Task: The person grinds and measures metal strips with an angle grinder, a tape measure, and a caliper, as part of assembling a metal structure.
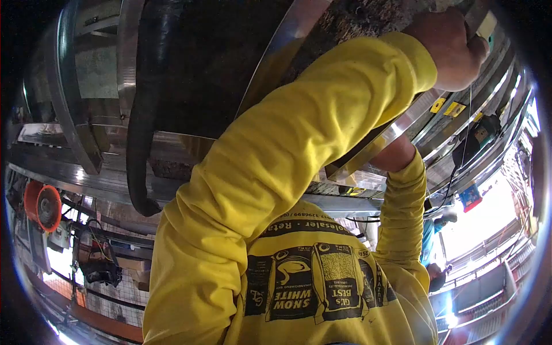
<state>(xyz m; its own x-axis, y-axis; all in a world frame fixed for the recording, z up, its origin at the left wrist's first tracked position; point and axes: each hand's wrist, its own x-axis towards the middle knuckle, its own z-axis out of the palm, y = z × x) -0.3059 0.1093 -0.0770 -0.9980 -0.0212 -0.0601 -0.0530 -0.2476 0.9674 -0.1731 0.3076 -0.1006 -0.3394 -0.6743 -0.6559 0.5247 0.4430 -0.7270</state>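
My left hand point(449, 50) is closed in a fist at the upper right, after my yellow-sleeved arm crosses the view. What its fingers hold, if anything, is hidden. A pale yellow piece point(487, 26) sits just beyond its knuckles, and a thin line hangs below the fist. My right hand point(395, 154) is lower, beside the end of a shiny metal bar point(368, 154); its fingers are hidden behind the bar, so I cannot see its grip. Between my arms and the top edge lies a dark flat panel point(207, 69) with a bright metal edge.
Metal bars with yellow labels point(454, 109) run along the right. A dark green power tool point(484, 133) with a cord lies among them. Lower left are an orange reel point(48, 208) and wire mesh. A person in blue-green point(428, 238) is at the right, near a bright opening.
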